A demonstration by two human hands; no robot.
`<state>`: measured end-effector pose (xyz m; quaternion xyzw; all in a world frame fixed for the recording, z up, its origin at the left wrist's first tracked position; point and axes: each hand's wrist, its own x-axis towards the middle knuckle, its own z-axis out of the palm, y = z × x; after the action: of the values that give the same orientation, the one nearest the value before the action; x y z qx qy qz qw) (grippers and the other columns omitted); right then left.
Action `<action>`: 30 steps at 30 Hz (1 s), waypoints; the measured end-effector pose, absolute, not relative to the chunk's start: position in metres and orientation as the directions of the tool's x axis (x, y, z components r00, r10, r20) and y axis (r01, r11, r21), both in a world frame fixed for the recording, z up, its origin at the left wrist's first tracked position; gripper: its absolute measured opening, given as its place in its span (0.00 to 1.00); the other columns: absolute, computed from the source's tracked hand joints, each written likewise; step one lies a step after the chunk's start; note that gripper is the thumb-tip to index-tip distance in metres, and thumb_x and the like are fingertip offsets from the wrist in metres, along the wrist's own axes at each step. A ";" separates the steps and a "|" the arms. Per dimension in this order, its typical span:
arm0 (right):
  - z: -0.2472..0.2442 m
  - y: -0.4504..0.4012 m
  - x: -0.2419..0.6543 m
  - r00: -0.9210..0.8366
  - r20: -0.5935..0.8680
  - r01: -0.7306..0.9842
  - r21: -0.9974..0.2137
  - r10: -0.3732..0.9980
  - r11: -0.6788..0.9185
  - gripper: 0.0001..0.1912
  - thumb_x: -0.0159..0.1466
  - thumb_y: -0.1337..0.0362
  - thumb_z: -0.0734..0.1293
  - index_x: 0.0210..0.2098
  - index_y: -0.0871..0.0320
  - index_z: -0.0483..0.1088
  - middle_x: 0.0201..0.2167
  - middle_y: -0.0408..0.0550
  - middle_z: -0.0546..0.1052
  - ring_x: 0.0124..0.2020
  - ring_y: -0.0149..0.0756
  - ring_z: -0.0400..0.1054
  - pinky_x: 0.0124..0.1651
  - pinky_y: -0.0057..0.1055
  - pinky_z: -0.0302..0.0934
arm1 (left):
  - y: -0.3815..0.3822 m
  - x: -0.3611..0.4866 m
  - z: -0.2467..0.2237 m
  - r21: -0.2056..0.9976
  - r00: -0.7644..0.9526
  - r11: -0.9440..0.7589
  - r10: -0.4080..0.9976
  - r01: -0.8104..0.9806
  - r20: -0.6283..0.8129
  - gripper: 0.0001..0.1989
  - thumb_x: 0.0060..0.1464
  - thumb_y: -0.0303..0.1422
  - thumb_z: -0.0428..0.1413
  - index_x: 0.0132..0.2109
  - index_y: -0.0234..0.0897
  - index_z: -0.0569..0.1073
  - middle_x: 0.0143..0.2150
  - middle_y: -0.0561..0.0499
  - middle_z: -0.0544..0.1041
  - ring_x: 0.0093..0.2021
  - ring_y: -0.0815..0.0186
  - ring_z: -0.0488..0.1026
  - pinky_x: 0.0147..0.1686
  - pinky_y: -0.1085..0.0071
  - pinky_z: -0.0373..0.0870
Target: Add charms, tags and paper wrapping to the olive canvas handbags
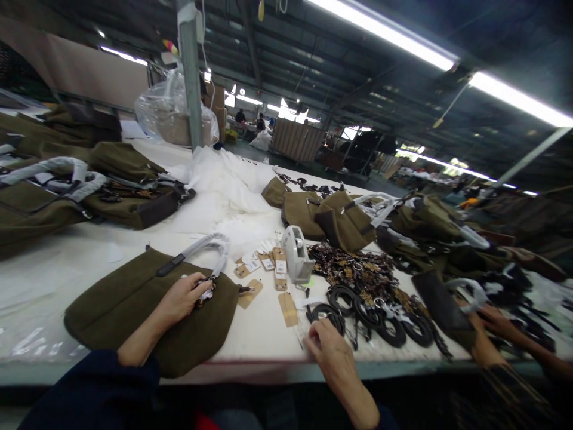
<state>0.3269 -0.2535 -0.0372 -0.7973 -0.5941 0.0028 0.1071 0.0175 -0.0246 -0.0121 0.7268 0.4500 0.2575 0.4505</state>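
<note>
My left hand (181, 298) rests on an olive canvas tote bag (134, 304) lying flat on the white table, its fingers pinching a small patterned fabric piece (206, 291) beside the bag's white-wrapped handle (201, 246). My right hand (331, 352) sits at the table's front edge, its fingertips next to coiled black straps (331, 313). Whatever those fingertips touch is hidden. Kraft paper hang tags (286, 309) lie just beyond it, and a heap of patterned fabric strips (353, 269) lies behind the coils.
A white tape dispenser (296, 254) stands among the tags. Olive bags (344, 221) and white tissue sheets (219, 191) are piled along the table. A co-worker's hands (490, 325) work at the right. A steel post (190, 71) rises behind the table.
</note>
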 end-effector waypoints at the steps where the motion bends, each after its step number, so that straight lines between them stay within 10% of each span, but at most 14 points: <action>1: -0.038 -0.256 0.326 0.297 0.119 0.947 -0.162 0.947 -0.277 0.02 0.62 0.66 0.65 0.32 0.55 0.66 0.34 0.46 0.72 0.36 0.40 0.70 0.36 0.33 0.61 | -0.024 0.017 -0.013 0.878 0.463 -0.201 0.886 0.434 -0.026 0.22 0.52 0.53 0.52 0.31 0.36 0.70 0.22 0.55 0.68 0.22 0.67 0.65 0.23 0.73 0.59; 20: 0.011 -0.318 0.339 0.425 -0.157 0.745 -0.499 0.891 -0.443 0.04 0.56 0.67 0.61 0.25 0.57 0.64 0.21 0.42 0.71 0.25 0.33 0.65 0.30 0.29 0.54 | -0.026 0.016 -0.018 0.922 0.452 -0.048 0.880 0.384 -0.143 0.17 0.50 0.47 0.50 0.33 0.36 0.66 0.20 0.55 0.72 0.12 0.73 0.60 0.12 0.77 0.53; 30: 0.058 -0.378 0.392 0.201 -0.456 0.251 -0.832 0.867 -0.495 0.08 0.59 0.61 0.64 0.28 0.59 0.64 0.26 0.44 0.72 0.20 0.25 0.61 0.22 0.22 0.54 | -0.026 0.014 -0.016 0.942 0.477 0.004 0.861 0.337 -0.174 0.17 0.49 0.48 0.52 0.33 0.36 0.66 0.22 0.52 0.75 0.13 0.72 0.63 0.12 0.77 0.56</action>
<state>0.3920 -0.3779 0.0583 -0.7094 -0.3942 0.4942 0.3116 0.0136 -0.0255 -0.0160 0.6635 0.4515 0.2401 0.5461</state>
